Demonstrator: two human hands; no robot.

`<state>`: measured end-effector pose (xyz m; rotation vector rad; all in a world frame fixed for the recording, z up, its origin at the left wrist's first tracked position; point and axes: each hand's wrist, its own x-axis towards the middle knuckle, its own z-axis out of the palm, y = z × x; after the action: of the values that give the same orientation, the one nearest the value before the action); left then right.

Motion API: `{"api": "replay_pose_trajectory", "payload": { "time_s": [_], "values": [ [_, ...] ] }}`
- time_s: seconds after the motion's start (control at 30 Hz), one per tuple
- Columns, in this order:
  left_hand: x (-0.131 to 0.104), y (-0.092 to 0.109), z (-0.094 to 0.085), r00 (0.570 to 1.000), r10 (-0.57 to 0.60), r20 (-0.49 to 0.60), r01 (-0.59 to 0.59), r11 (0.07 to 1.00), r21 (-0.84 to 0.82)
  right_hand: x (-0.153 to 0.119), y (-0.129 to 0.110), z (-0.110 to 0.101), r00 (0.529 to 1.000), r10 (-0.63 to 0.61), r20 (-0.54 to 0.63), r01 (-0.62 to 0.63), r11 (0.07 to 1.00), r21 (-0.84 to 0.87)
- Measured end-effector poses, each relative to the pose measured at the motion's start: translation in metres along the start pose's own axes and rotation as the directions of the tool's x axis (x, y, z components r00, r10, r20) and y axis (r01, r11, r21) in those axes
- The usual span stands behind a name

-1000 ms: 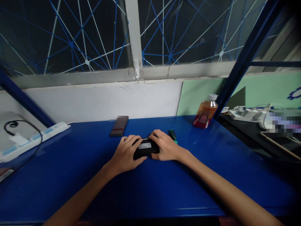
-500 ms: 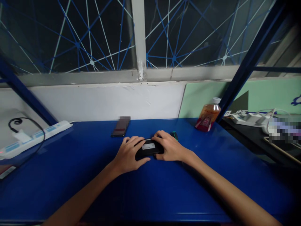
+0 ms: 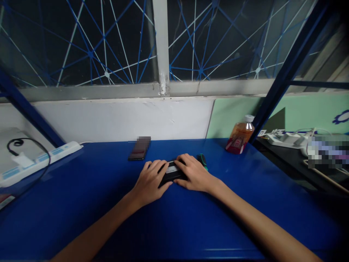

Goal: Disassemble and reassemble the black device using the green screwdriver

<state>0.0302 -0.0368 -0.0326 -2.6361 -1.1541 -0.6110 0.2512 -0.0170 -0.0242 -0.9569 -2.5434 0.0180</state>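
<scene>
A black, flat-looking device (image 3: 173,176) with a whitish label on top lies low over the blue table (image 3: 174,225). My left hand (image 3: 151,181) is closed round its left end, thumb at the near side and fingers across the top. My right hand (image 3: 194,172) grips the right end the same way, its fingertips reaching over the label. Both hands cover much of the device, so its exact kind cannot be made out. Just beyond my right hand lies a small black and green object (image 3: 202,160), partly hidden.
A smartphone (image 3: 139,149) lies at the back, left of centre. On the left edge is a white power strip (image 3: 60,150) with a plugged-in black cable. A bottle of orange-red drink (image 3: 240,134) stands at the back right, beside a blue frame post (image 3: 278,87).
My right hand has shifted slightly left along the device, covering more of its label. More of the black and green object shows beside that hand.
</scene>
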Motion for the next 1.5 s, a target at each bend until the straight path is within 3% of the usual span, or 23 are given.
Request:
{"api": "replay_pose_trajectory", "payload": {
  "time_s": [0.37, 0.57, 1.07, 1.5],
  "values": [
    [0.0, 0.009, 0.002, 0.998, -0.069, 0.007, 0.069, 0.997, 0.043, 0.006, -0.003, 0.001, 1.0, 0.03, 0.0, -0.03, 0.998, -0.059],
    [0.0, 0.006, 0.004, 0.998, -0.051, -0.037, 0.053, 0.996, 0.065, 0.007, -0.001, -0.001, 0.998, 0.067, -0.006, -0.067, 0.995, -0.076],
    [0.0, -0.001, 0.001, 0.994, -0.044, 0.097, 0.037, 0.997, 0.067, 0.009, -0.003, -0.001, 0.998, 0.058, 0.007, -0.056, 0.989, -0.14],
    [0.002, 0.001, -0.007, 0.994, -0.045, 0.104, 0.041, 0.998, 0.039, 0.011, 0.006, 0.004, 0.998, 0.068, -0.016, -0.069, 0.995, -0.068]
  ]
}}
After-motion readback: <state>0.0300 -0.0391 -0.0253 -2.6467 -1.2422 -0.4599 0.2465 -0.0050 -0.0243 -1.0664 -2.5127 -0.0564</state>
